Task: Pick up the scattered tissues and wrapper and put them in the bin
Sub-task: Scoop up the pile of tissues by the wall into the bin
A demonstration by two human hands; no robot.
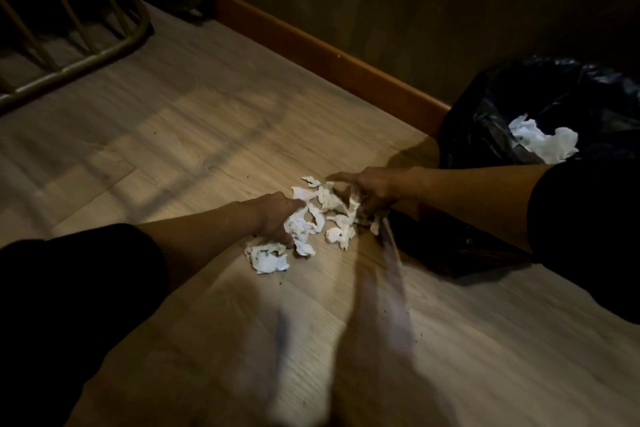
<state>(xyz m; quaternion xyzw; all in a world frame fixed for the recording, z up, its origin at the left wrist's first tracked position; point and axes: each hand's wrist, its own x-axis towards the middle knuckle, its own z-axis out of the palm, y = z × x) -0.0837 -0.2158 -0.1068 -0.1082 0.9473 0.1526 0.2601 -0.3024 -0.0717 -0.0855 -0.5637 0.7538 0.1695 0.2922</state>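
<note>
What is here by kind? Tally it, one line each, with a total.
Hands: 2, the left hand and the right hand
Bins: 1, the black-lined bin
Tissue heaps: 2, the floor heap and the clump in the bin; single pieces too crumpled to count
Metal frames: 1, the metal frame
Total: 6

both hands point(277, 215) on tissues point(311, 218), bin point(485, 135) (lined) beside

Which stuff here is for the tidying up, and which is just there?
For the job:
scattered tissues
bin
tissues in the bin
left hand
right hand

Just there:
metal rack
skirting board
</note>
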